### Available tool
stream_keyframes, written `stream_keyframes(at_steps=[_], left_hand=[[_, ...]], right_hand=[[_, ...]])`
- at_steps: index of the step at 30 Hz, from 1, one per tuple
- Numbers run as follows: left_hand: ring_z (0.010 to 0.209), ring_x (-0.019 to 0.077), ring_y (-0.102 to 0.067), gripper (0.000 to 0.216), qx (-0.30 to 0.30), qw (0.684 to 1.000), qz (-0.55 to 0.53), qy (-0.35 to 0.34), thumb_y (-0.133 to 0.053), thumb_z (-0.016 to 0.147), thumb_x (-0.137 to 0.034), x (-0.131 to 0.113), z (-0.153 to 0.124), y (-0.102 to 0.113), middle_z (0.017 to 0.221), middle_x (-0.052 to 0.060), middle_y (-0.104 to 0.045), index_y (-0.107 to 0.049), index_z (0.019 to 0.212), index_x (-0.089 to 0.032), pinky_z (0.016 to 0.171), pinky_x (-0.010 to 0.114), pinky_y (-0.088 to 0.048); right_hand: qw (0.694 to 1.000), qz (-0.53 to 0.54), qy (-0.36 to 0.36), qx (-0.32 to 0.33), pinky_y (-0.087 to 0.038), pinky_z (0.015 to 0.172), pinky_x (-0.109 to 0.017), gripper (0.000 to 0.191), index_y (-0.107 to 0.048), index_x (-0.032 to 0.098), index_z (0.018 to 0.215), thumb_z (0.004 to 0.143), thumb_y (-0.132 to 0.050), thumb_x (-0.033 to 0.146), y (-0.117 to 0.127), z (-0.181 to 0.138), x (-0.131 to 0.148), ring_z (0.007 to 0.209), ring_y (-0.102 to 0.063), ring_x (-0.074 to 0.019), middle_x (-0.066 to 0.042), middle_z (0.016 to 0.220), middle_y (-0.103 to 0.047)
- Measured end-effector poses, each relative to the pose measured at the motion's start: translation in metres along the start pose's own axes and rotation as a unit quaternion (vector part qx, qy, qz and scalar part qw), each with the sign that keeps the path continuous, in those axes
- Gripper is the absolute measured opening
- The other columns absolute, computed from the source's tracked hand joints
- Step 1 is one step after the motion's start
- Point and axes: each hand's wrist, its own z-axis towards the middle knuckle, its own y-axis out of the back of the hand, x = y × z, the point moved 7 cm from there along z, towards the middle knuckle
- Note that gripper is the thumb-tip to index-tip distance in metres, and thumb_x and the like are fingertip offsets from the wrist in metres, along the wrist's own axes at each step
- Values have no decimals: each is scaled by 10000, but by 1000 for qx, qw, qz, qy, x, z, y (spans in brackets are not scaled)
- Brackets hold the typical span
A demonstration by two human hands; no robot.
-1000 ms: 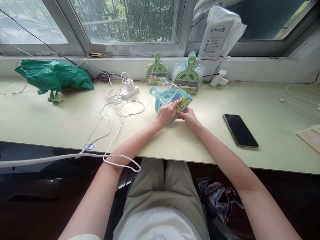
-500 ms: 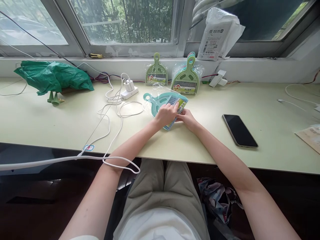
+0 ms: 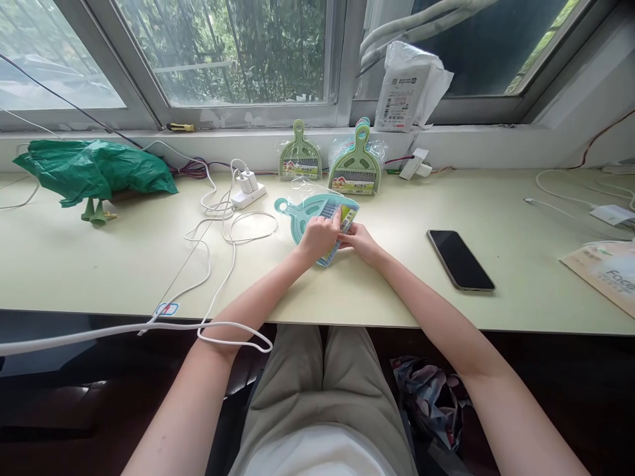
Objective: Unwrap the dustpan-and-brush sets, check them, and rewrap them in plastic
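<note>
A light-blue dustpan with a striped brush and a printed label lies tilted over the table, its ring handle to the left. Clear plastic film wraps it. Across the brush and label, my left hand grips it from above, with a finger stretched along the label. My right hand holds the lower right edge, its fingers partly hidden behind the label. Behind stand a green dustpan set and a stack of similar sets, both in film against the wall.
White cables run from a power strip across the left of the table, one over my left forearm. A phone lies at right. A green plastic bag sits far left, a white package on the sill.
The whole view has shifted slightly, with the background moving left and down. Both hands keep the same hold on the dustpan, which has hardly moved on the table.
</note>
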Motion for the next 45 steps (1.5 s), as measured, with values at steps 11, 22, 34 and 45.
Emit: stream_keyframes(at_steps=[11, 22, 34, 45], left_hand=[[1103, 278, -596, 387, -34, 999, -11, -26, -324, 976, -60, -14, -2, 21, 1079, 181, -648, -610, 1235, -88, 738, 325, -504], [1079, 220, -595, 418, -179, 955, -235, 30, -347, 1026, -237, 15, -3, 10, 1123, 106, -647, -462, 1426, -203, 940, 337, -490], [1411, 305, -446, 862, -183, 667, -695, 197, -704, 838, -541, 40, 2, -20, 1519, 146, -438, -261, 1525, -265, 1161, 462, -378], [1345, 278, -533, 528, 49, 583, -790, 183, -570, 917, -552, 10, 6, -47, 1463, 66, -550, -489, 1366, -286, 1146, 474, -384]], right_hand=[[1000, -14, 4, -9, -636, 814, -476, 528, -705, 146, 926, 521, -942, 387, 8, 1, 4, 867, -735, -285, -72, 835, -755], [996, 44, 40, -62, -646, 776, -419, 543, -704, 164, 920, 509, -940, 431, 21, 5, 7, 841, -733, -242, -75, 934, -774], [980, 130, 93, -121, -620, 920, -409, 436, -701, 199, 901, 581, -916, 401, 41, 4, 18, 1001, -735, -251, -50, 1011, -776], [971, 154, 92, -159, -608, 962, -397, 338, -681, 208, 908, 649, -869, 317, 53, 6, 16, 1020, -735, -232, -33, 1021, -773]])
